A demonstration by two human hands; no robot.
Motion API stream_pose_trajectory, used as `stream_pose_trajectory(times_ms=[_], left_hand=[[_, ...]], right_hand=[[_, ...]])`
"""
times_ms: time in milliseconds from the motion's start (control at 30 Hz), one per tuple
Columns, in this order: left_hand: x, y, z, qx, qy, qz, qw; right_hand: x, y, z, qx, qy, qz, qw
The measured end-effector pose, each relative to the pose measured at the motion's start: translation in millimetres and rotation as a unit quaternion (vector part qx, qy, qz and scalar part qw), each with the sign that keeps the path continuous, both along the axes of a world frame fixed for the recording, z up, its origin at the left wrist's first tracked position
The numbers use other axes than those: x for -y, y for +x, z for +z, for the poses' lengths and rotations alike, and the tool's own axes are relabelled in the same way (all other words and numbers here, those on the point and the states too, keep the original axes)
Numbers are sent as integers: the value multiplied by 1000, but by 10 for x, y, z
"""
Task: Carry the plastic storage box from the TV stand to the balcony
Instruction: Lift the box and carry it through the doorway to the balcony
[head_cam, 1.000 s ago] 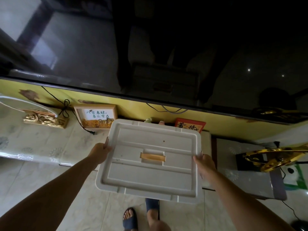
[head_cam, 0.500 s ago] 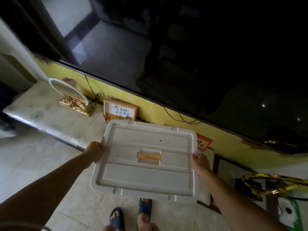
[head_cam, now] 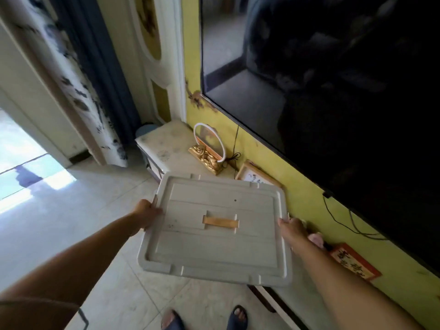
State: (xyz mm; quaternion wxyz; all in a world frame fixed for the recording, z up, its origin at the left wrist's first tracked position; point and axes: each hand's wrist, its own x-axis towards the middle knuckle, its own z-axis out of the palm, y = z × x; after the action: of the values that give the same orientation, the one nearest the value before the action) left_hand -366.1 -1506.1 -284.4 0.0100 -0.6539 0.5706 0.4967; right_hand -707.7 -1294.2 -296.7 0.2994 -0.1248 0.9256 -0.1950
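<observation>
Pale grey rectangular plastic storage box with a recessed lid and a tan strap handle (head_cam: 215, 225), held in the air at waist height, off the TV stand and over the pale tiled floor (head_cam: 47, 225). Left hand (head_cam: 147, 214) clamped on the box's left short edge, fingers (head_cam: 155, 201) curled over the rim; right hand (head_cam: 291, 228) pressed to the right short edge, thumb on the lid rim, remaining fingers hidden beneath. Both grips closed on the box, one at each end of its long axis. Long axis running left to right across the body, lid roughly level, near edge closest to the feet in dark sandals (head_cam: 235, 316).

White marble-patterned TV stand (head_cam: 164, 148) lying just behind and to the right of the box, below the large black television screen (head_cam: 333, 91) on the yellow wall; gold-based round ornament (head_cam: 208, 148) and framed calligraphy plaque (head_cam: 256, 178) near the box's far edge, not touching so far as visible.

Bright sunlit doorway (head_cam: 21, 163), judged the way to the balcony, lying well to the left of the grip, past the patterned curtain (head_cam: 78, 91). Left hand nearer to that opening. Judged requirement: a further turn leftward, with the box's left end leading or the box swung end-on if the opening proves narrow.
</observation>
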Motion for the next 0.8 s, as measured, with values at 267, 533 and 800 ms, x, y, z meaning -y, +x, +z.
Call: stream_pose_trajectory(times_ms=[267, 533, 800], left_hand=[[467, 1388, 150, 31, -14, 90, 995], [730, 2502, 144, 24, -10, 186, 982], [1038, 3252, 32, 21, 10, 303, 953]], right_hand=[[1261, 1057, 97, -6, -41, 99, 994], [2361, 1921, 97, 27, -30, 182, 982], [3629, 2606, 73, 43, -16, 315, 948]])
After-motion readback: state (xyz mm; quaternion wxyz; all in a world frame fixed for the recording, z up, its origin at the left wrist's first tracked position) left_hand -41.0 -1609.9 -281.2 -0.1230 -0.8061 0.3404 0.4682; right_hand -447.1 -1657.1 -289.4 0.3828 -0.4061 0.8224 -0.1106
